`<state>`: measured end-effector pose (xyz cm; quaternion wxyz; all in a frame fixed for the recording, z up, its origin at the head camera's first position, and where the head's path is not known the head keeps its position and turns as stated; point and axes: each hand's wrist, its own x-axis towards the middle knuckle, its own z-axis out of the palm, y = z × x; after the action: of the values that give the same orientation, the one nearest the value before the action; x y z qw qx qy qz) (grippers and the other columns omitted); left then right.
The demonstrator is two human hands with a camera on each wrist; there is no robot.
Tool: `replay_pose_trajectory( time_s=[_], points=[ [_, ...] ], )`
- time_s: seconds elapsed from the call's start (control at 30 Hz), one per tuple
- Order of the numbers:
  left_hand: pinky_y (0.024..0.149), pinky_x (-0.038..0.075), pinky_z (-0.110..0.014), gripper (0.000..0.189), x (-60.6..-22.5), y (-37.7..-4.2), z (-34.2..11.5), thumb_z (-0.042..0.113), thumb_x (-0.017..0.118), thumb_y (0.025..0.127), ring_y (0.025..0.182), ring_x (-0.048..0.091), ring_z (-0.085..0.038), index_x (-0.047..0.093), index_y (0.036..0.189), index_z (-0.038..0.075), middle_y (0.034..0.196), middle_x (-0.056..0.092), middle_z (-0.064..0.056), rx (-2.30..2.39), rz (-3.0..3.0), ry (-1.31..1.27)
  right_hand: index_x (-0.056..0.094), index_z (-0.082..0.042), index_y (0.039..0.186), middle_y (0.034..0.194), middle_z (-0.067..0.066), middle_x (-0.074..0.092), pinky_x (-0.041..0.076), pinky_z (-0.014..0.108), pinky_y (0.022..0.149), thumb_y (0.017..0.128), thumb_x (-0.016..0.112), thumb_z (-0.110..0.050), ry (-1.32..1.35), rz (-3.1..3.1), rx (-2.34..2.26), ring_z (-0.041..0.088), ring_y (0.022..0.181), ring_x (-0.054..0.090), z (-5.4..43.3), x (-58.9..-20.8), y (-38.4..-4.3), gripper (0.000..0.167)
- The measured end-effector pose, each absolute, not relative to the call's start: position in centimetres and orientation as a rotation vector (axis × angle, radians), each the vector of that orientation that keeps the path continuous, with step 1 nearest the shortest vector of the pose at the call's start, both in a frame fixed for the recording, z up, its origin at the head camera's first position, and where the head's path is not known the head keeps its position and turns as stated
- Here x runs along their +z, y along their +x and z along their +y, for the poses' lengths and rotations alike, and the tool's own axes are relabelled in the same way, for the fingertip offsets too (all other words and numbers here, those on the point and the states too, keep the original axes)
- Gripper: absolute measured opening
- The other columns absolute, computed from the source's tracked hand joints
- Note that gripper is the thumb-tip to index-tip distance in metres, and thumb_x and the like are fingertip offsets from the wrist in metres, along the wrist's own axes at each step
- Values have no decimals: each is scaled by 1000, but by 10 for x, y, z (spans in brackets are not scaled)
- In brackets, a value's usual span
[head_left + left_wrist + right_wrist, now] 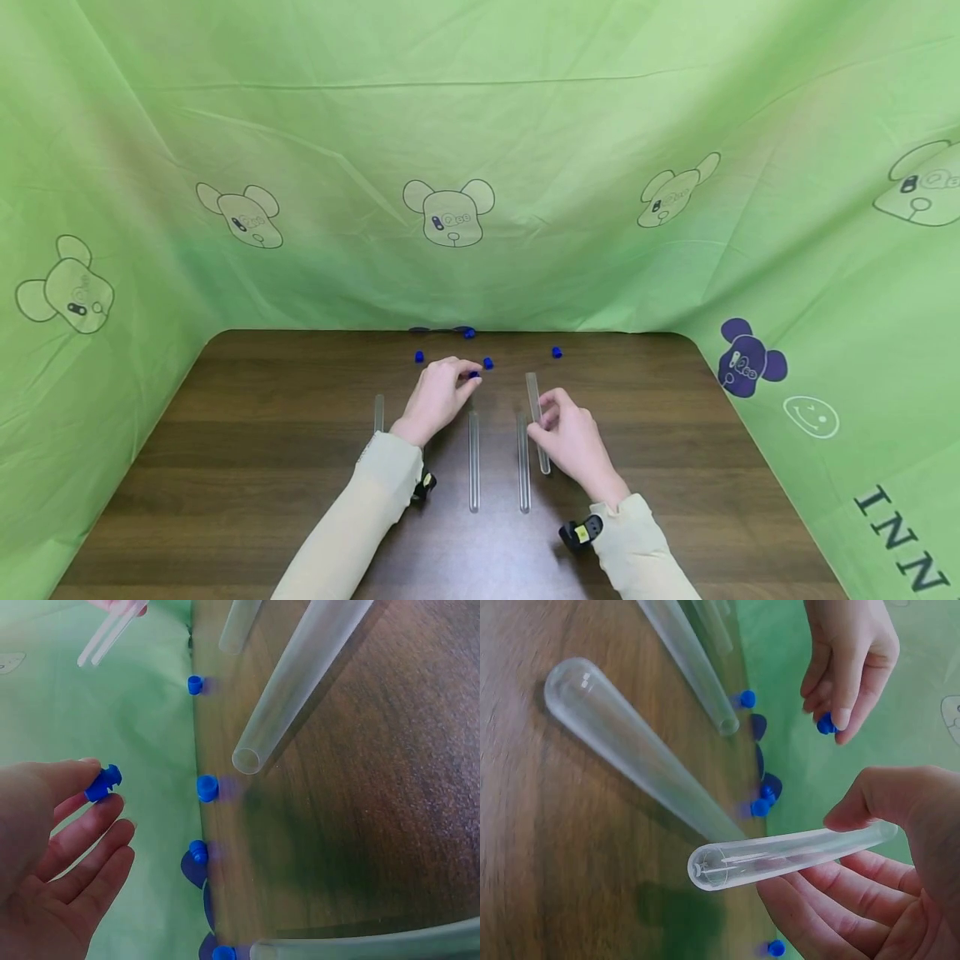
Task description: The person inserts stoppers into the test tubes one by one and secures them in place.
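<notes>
My left hand [438, 396] pinches a small blue stopper [103, 784] between thumb and index finger, with the other fingers spread loosely. In my right hand [573, 437] a clear test tube [795, 855] is held between thumb and fingers, above the table. Its rounded end points toward the right wrist camera. The stopper and the held tube are apart. Two more clear test tubes, a middle one [474, 461] and a right one [523, 467], lie between the hands. Another test tube [378, 412] lies partly hidden behind the left sleeve.
Several loose blue stoppers stand or lie toward the table's far edge: one at left [419, 357], one near the middle [488, 363], one farther back [469, 333] and one at right [557, 352]. Green printed cloth [450, 283] encloses the back and sides of the brown wooden table [247, 467].
</notes>
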<state>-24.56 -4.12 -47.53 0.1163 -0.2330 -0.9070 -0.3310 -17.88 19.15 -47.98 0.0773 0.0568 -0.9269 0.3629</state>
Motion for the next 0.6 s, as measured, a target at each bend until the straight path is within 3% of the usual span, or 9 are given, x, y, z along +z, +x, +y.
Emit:
replay_pose_trajectory(
  time_s=[0.4, 0.6],
  points=[
    [74, 54, -31, 20, -475, -244, -41, 14, 74, 96, 85, 65, -15, 78, 114, 9, 96, 71, -1, -977, -2595, -674, 61, -5, 111, 75, -4, 64, 55, 32, 64, 75, 79, -1, 178, -2760, 1227, 10, 64, 65, 186, -477, -178, 41],
    [78, 54, -34, 20, -473, -244, -41, 15, 72, 97, 89, 66, -17, 77, 116, 8, 99, 72, -6, -1036, -2585, -673, 66, -2, 108, 76, -1, 66, 57, 31, 64, 75, 79, 2, 182, -2742, 1267, 13, 64, 66, 184, -478, -178, 36]
  ],
)
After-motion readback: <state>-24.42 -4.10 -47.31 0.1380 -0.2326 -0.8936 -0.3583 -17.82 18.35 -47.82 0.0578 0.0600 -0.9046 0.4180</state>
